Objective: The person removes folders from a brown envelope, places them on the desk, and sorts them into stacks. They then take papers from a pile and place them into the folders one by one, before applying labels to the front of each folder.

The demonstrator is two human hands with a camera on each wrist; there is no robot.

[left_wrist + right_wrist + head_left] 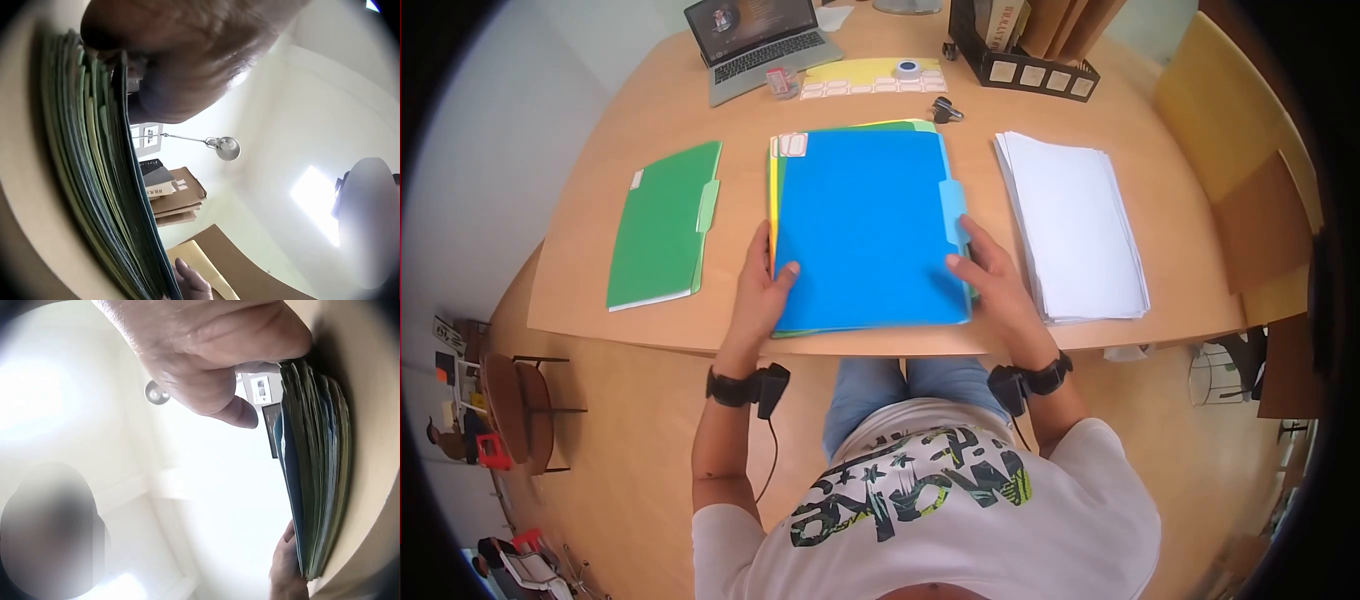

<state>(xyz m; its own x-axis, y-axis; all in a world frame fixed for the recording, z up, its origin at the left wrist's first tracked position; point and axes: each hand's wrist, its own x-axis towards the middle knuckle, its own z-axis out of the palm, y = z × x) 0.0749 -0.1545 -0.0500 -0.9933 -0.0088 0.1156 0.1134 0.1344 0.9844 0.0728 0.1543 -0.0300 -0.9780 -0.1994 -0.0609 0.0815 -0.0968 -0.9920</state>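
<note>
A thick stack of folders, seen edge-on as several layers (94, 162) in the left wrist view and as a pile (319, 456) in the right wrist view, lies on the table with a blue folder (865, 230) on top. My left hand (762, 290) holds its left side, thumb over the blue cover and fingers along the edge. On the right side my right hand (995, 285) rests against the edge near the light blue tab (953, 213), thumb at the cover. Yellow and green folder edges show beneath the blue one.
Left of the stack lies a green folder (662, 225); right of it, a pile of white paper (1080, 230). Behind are a laptop (765, 50), a yellow sheet with labels (850, 78), a black clip (945, 110), a round white-and-blue item (908, 69) and a file holder (1030, 77).
</note>
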